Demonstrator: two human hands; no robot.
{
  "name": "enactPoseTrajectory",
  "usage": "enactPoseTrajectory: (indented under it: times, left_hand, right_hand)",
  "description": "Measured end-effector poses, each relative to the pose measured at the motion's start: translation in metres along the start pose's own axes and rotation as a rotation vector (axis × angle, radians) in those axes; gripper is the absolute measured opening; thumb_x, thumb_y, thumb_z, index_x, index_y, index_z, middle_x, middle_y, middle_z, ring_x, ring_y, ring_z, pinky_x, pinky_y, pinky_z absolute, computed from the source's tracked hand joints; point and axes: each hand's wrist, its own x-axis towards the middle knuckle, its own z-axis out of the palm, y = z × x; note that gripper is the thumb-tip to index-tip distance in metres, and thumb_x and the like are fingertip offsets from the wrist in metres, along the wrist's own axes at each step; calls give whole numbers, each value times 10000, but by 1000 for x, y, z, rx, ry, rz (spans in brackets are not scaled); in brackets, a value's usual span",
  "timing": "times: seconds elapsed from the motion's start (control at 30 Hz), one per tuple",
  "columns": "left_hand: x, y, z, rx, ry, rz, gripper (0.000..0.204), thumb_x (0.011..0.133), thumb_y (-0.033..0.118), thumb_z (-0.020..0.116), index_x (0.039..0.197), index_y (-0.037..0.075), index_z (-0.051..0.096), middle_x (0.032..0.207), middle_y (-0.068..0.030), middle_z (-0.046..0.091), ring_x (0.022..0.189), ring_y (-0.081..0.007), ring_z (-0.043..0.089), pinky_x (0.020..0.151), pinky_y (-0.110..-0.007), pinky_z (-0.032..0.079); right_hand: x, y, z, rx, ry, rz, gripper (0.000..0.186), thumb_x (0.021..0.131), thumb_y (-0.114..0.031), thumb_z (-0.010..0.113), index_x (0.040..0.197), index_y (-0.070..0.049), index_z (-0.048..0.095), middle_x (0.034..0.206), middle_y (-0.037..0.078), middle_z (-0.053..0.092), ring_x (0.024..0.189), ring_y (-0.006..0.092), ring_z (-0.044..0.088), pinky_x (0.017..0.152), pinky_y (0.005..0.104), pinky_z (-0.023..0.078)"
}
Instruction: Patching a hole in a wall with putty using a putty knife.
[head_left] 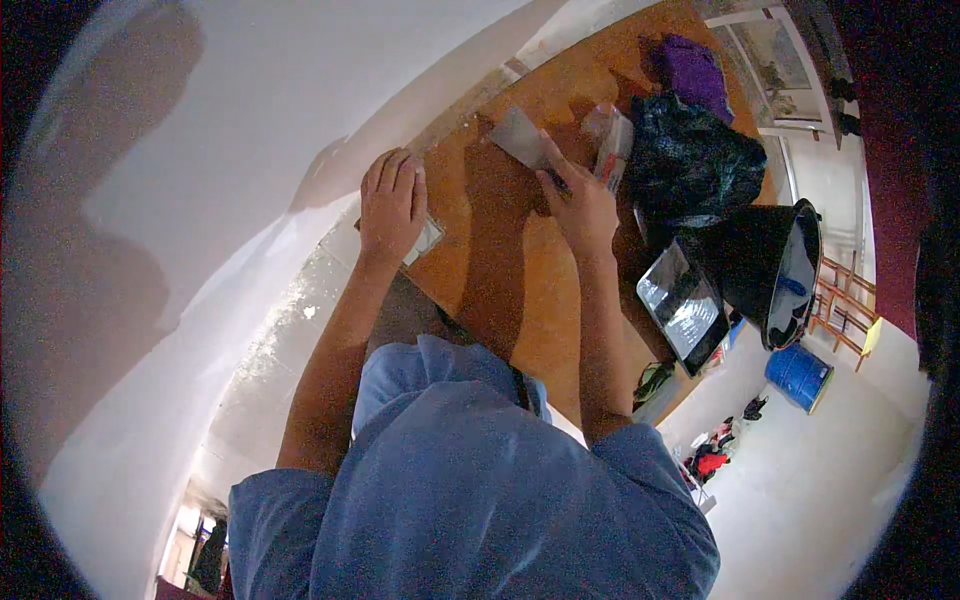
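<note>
My right hand (583, 205) is closed on a putty knife (520, 138) with a wide grey blade, its handle mostly hidden in my fingers. The blade points toward the far left, over the orange-brown tabletop (548, 290). At the table's left edge, against the white wall (270, 110), my left hand (392, 205) lies palm down with its fingers stretched out side by side. Partly under that wrist is a flat whitish square piece (425, 242); I cannot make out what it is. A clear plastic packet (613, 150) lies just beyond my right hand.
Right of my right hand sit a black plastic bag (695, 160), a purple cloth (697, 75), a tipped black bucket (765, 265) and a dark glossy flat panel (684, 305). A blue drum (799, 378) and a wooden rack (845, 305) stand beyond on the floor.
</note>
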Motion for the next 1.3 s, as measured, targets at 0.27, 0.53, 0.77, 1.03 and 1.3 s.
enactPoseTrajectory:
  times: [0.27,0.53,0.77,1.03,1.3]
  left_hand:
    - [-1,0,2,21,14,9,245,928,150,560,1125,9,594,1183,-136,583,1179,-304,508,1013,-437,403]
    - [0,-1,0,2,-43,-20,262,932,153,551,1141,0,587,1198,-144,576,1182,-312,503,1013,-443,401]
    - [-1,-2,0,21,-6,-2,263,927,155,556,1135,-3,587,1204,-145,575,1180,-309,505,1013,-445,401]
    - [0,0,2,-22,6,-1,247,933,158,551,1124,4,588,1201,-138,578,1183,-311,503,1011,-444,402]
    - [-1,-3,3,-23,-19,-16,250,935,163,547,1129,11,587,1204,-141,573,1192,-313,493,1016,-448,396]
  right_hand:
    - [-4,14,4,159,142,244,517,857,-202,696,1348,-268,549,1154,125,665,987,346,655,786,367,536]
    - [-24,28,22,222,260,216,544,834,-180,729,1346,-243,555,1029,216,672,903,342,686,722,364,530]
    - [-26,22,31,48,183,163,531,842,-202,721,1343,-260,558,959,194,686,814,340,686,685,385,528]
    - [-17,9,25,164,176,84,505,853,-224,710,1335,-260,567,980,160,706,848,287,697,725,354,534]
    - [1,-14,21,283,143,-16,538,885,-246,668,1393,-283,495,1036,167,689,900,325,675,758,373,523]
